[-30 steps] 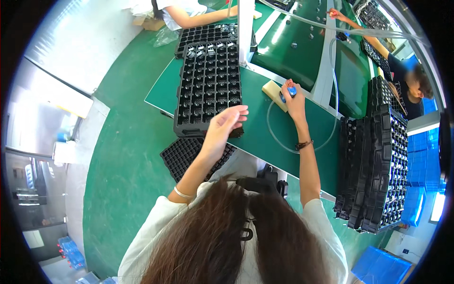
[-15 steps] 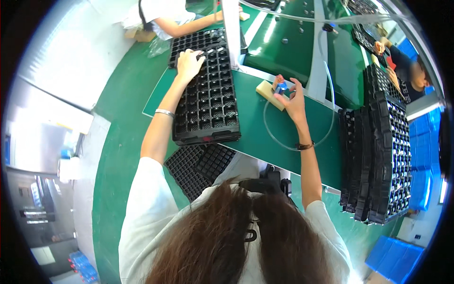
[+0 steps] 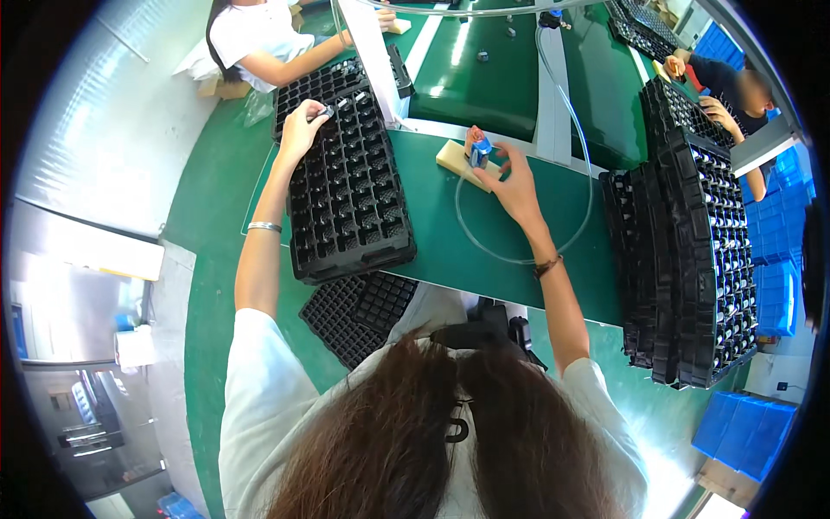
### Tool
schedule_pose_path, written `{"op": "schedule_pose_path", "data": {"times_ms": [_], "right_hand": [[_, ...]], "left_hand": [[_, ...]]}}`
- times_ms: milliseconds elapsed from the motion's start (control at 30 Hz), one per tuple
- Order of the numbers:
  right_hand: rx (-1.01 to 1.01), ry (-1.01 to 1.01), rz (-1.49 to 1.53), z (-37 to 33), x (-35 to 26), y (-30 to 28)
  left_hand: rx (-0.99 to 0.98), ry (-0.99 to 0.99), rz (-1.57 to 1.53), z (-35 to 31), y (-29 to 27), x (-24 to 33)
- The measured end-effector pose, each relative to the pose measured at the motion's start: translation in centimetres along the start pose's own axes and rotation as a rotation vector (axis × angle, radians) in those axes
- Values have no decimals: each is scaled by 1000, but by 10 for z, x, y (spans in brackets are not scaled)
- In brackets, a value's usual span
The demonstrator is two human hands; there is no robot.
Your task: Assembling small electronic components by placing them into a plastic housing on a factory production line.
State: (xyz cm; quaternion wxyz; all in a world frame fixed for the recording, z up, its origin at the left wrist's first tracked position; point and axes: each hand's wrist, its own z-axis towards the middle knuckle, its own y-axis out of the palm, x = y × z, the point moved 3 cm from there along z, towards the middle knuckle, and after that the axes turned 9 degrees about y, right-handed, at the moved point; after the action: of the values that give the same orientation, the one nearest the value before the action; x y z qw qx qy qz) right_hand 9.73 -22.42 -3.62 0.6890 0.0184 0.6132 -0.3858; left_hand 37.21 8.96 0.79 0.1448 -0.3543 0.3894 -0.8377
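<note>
My left hand (image 3: 301, 128) is over the far left part of a black compartment tray (image 3: 380, 253), its fingertips pinching a small dark part with a shiny face (image 3: 327, 111). Small parts sit in many of the tray's cells. My right hand (image 3: 519, 186) is open, thumb and fingers curved apart, just right of a small blue fixture with an orange top (image 3: 480, 154). That fixture stands at a pale yellow block (image 3: 451, 161) on the green table (image 3: 441, 233). Whether my thumb touches the fixture I cannot tell.
A clear tube (image 3: 471, 238) loops over the table around my right hand. Stacked black trays (image 3: 683, 285) stand at the right. More trays (image 3: 346, 316) lie below the table edge. Two co-workers sit beyond, left and right. A white post (image 3: 367, 65) rises behind my tray.
The view has shifted, so the table and trays appear further left. My left hand now shows a small part at its fingertips. My right hand stays by the blue fixture with its fingers apart.
</note>
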Motion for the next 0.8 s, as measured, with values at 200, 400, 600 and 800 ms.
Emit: {"op": "schedule_pose_path", "data": {"times_ms": [200,400,600,800], "right_hand": [[-94,1,39,71,9,47],[310,110,-204,183,54,32],[486,24,-142,231,113,20],[522,-40,-116,223,87,15]], "left_hand": [[248,-249,-623,-31,-16,36],[163,-453,-1298,-116,-27,148],[89,-656,-1615,-166,12,235],[138,-547,-1448,-170,29,259]]}}
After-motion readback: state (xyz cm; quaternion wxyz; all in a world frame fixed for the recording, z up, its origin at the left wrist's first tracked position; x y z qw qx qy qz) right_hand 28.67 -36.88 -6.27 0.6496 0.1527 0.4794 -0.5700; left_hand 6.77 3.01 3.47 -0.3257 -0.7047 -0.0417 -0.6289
